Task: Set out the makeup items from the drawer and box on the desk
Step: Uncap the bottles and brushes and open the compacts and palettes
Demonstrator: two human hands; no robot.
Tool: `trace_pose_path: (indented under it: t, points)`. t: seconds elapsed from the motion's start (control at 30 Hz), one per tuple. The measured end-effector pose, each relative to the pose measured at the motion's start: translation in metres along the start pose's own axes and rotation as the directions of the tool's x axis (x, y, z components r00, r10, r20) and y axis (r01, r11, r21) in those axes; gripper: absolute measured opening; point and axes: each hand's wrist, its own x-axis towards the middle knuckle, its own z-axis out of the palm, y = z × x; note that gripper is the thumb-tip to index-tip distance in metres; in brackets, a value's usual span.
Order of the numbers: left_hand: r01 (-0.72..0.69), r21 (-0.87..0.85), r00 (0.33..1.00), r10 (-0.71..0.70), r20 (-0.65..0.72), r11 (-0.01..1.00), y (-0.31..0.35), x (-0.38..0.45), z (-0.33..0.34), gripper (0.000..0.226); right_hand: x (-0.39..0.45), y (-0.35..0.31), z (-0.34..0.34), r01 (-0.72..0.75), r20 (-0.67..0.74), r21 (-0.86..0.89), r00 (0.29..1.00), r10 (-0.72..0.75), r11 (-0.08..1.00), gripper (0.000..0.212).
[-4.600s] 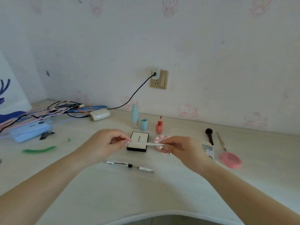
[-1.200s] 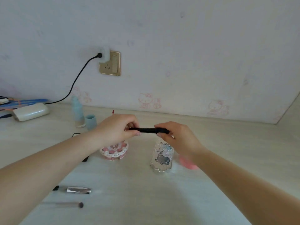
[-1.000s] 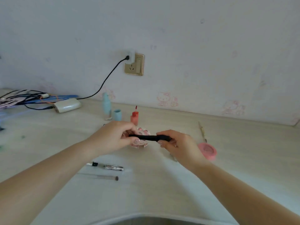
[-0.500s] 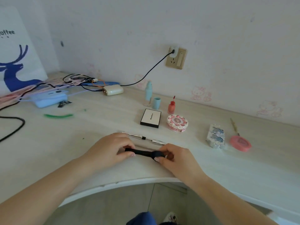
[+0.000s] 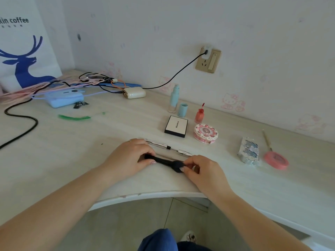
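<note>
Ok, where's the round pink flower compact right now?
Head view, right of centre: the flower compact sits beside the black-and-white box, in front of the red lip gloss.

Head camera looks down, close over desk (image 5: 72, 160)

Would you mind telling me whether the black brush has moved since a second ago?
Yes. The black brush, then held level with the pink flower compact, now sits nearer the desk's front edge, in front of the silver pen.

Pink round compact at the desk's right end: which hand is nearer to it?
Right. The right hand, pinching the black brush by its head, sits left of the pink compact with bare desk between. The left hand grips the brush's other end, farther left.
</note>
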Motion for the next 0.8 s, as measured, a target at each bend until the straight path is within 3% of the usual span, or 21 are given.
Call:
trace_pose_path:
  t: [0.13, 0.23, 0.4, 0.53, 0.8]
  points:
    - [0.021, 0.004, 1.000, -0.021, -0.002, 1.000, 0.000, -0.001, 0.000, 0.040, -0.002, 0.000, 0.001, 0.010, -0.005, 0.045, 1.000, -0.010, 0.999, 0.005]
    - [0.035, -0.017, 0.998, -0.036, -0.056, 0.999, 0.003, -0.003, -0.001, 0.053, -0.003, 0.001, -0.002, -0.014, -0.066, 0.213, 0.997, 0.029, 0.977, 0.004]
    - [0.004, -0.058, 0.989, -0.012, -0.147, 0.998, 0.013, 0.000, -0.006, 0.046, -0.003, 0.005, -0.006, -0.038, -0.123, 0.419, 0.988, 0.098, 0.907, 0.008]
    - [-0.017, -0.163, 0.989, -0.007, -0.145, 0.987, 0.037, 0.020, -0.001, 0.040, -0.002, 0.014, -0.016, -0.072, -0.144, 0.614, 0.969, 0.201, 0.786, 0.007]
    - [-0.065, -0.380, 0.997, 0.049, -0.051, 0.923, 0.130, 0.114, 0.034, 0.022, -0.009, 0.091, -0.101, -0.094, -0.307, 0.618, 0.885, 0.350, 0.781, 0.008]
